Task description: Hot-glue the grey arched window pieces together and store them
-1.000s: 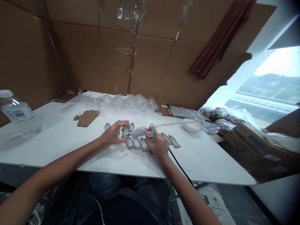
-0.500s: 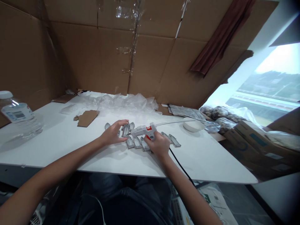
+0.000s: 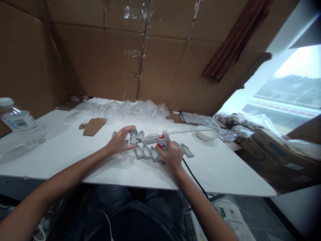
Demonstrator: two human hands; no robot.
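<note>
My right hand (image 3: 172, 153) is wrapped round a white and red hot glue gun (image 3: 155, 138), its nozzle pointing left. A long glue stick (image 3: 188, 131) sticks out of its back. My left hand (image 3: 122, 140) holds a small grey arch-shaped piece (image 3: 133, 136) upright by its edges, between thumb and fingers. The nozzle tip is close to the lower right of this piece; whether they touch I cannot tell. Several similar grey pieces (image 3: 146, 152) lie in a row below the gun, and another such piece (image 3: 187, 150) rests right of my right hand.
Crumpled clear plastic (image 3: 140, 108) lies along the back of the white table (image 3: 105, 170). A cardboard scrap (image 3: 93, 127) and a water bottle (image 3: 20, 124) are on the left. A white bowl (image 3: 207, 134) stands at right. The gun's black cord (image 3: 194, 179) runs over the front edge.
The glue gun and my right hand have shifted slightly right, drawing the nozzle back a little from the held piece. My left hand, with its piece, has moved slightly left and up.
</note>
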